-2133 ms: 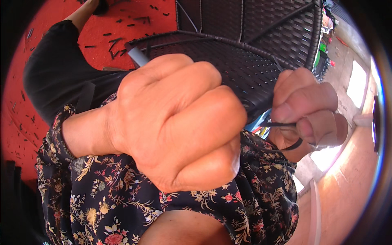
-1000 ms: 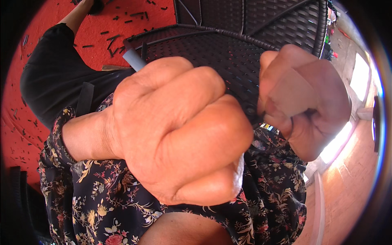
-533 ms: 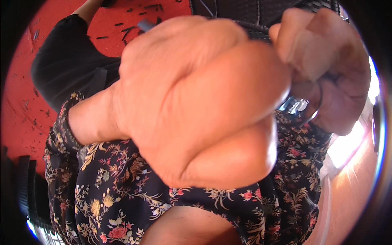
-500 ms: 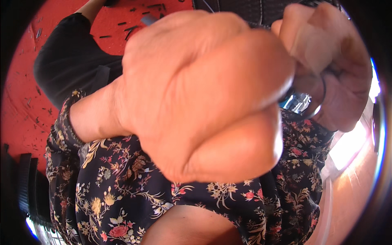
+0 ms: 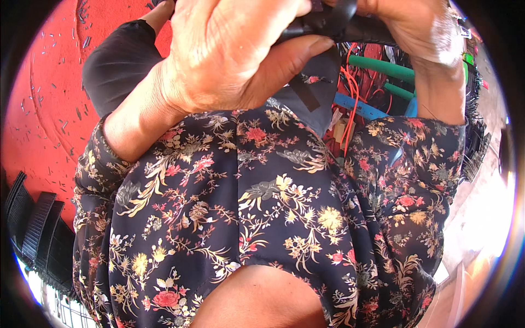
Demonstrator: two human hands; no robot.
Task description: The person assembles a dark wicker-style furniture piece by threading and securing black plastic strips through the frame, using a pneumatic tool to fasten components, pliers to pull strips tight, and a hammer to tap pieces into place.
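Note:
My left hand (image 5: 229, 54) is raised at the top of the picture, its thumb stretched along the underside of a black strip-like piece (image 5: 366, 31). Its fingers are closed on that piece, their tips partly cut off by the upper edge. To the right, my right hand (image 5: 418, 30) grips the other end of the same piece, most of its fingers out of the picture. A narrow black band loops over the piece between the hands. The full shape of what I hold cannot be seen.
Green tubes (image 5: 383, 66), a blue bar (image 5: 358, 105) and orange cords (image 5: 349, 82) lie below the right hand. Black ribbed panels (image 5: 34, 218) stand at the lower left. The red floor (image 5: 38, 131) is strewn with small dark scraps.
Both hands have moved up and away from close in front of the camera. The black piece between them now shows, as do the tubes and cords below.

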